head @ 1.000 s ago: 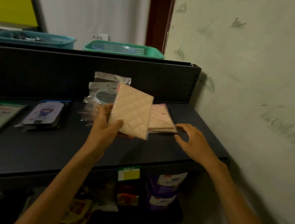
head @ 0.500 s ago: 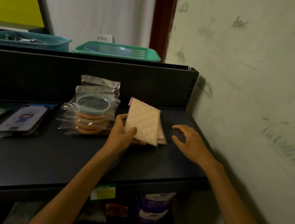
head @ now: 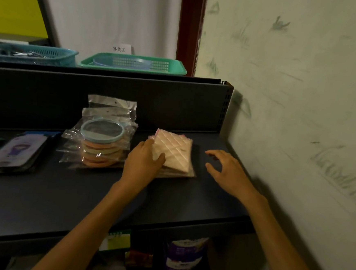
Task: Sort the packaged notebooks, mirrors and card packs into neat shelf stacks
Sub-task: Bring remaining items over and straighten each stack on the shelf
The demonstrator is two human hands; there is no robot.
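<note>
Left hand on quilted notebook

green basket and teal basket on the shelf top — white label card behind; scuffed wall at right.

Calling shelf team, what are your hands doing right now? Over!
Left hand holds quilted notebook on its stack. Right hand open above the shelf. Mirror stack beside, not in the way.
</note>
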